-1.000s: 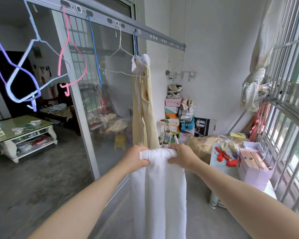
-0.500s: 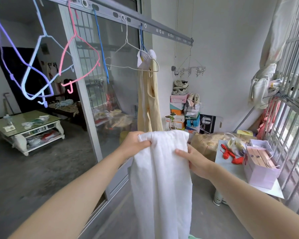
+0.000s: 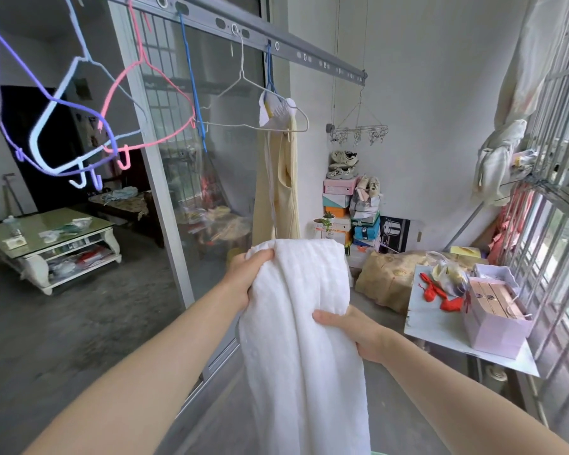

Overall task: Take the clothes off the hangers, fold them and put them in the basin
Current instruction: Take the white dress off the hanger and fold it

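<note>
White cloth (image 3: 303, 339) held up in both hands, hanging long towards the floor.
Left hand (image 3: 248, 277) has its fingers clenched round the top left corner; right hand (image 3: 353, 333) grasps the right edge lower down, thumb on the front. Behind the cloth a pale yellow garment (image 3: 278, 192) hangs on a hanger from the grey rail (image 3: 309, 55) — bare coloured hangers (image 3: 145, 103) dangle further left.

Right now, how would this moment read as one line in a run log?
step: folding white garment | left hand: grips top edge | right hand: grips side, lower down | yellow garment: hanging, not yet taken
</note>
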